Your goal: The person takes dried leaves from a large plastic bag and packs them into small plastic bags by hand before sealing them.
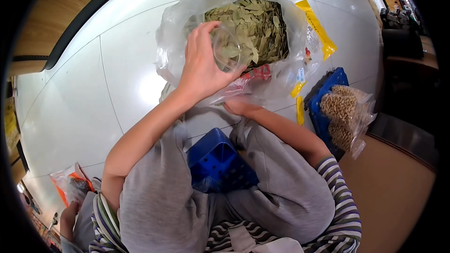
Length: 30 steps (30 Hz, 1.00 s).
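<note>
A large clear plastic bag (171, 33) lies open on the floor, holding a big pile of dried bay leaves (262, 28). My left hand (201, 61) is over the bag's mouth, fingers and thumb curved around a clear round container (219, 49). Leaves show in or through that container. Nearer to me, my right hand (239, 106) is at the bag's near edge and appears to pinch the plastic; its fingertips are partly hidden and blurred. Red printing (253, 77) shows on the plastic between the two hands.
A blue plastic stool or crate (215, 159) stands between my legs. At right, bags of peanut-like pieces (340, 107) rest on another blue plastic piece (323, 89). Yellow-edged packaging (318, 33) lies beside the leaf bag. Another person's hand (69, 213) is near an orange-and-clear packet (70, 185).
</note>
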Available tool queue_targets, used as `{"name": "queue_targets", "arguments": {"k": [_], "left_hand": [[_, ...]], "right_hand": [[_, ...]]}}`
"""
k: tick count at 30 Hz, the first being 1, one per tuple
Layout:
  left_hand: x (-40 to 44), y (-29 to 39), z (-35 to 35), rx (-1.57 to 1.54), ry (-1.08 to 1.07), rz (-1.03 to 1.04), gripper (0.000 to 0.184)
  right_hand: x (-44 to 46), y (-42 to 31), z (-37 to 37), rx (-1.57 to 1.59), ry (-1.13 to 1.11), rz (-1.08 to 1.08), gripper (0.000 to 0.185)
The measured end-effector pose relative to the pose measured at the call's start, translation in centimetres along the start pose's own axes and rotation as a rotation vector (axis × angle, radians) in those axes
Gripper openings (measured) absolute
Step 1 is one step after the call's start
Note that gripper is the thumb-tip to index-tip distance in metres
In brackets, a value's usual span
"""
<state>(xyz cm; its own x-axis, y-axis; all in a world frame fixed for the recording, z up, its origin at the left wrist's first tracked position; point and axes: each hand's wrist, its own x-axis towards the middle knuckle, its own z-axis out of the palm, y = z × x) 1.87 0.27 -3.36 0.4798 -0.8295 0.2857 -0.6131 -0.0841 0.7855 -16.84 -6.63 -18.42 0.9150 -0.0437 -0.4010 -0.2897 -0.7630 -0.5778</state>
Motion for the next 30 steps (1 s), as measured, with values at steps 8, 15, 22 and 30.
{"name": "queue_targets", "arguments": {"k": [8, 15, 22, 30], "left_hand": [[-0.5, 0.3, -0.1, -0.011, -0.054, 0.001, 0.097], [-0.5, 0.3, -0.2, 0.024, -0.057, -0.013, 0.097], [-0.7, 0.4, -0.3, -0.003, -0.072, -0.034, 0.097], [-0.6, 0.1, -0.2, 0.042, -0.090, -0.009, 0.095]], "right_hand": [[-0.6, 3.6, 5.5, -0.062, 0.324, -0.140, 0.022], [-0.7, 3.0, 5.6, -0.067, 0.315, -0.122, 0.021], [-0.9, 2.3, 5.2, -0.070, 0.284, -0.078, 0.020], [-4.9, -5.0, -1.7, 0.365, -0.336, -0.125, 0.011]]}}
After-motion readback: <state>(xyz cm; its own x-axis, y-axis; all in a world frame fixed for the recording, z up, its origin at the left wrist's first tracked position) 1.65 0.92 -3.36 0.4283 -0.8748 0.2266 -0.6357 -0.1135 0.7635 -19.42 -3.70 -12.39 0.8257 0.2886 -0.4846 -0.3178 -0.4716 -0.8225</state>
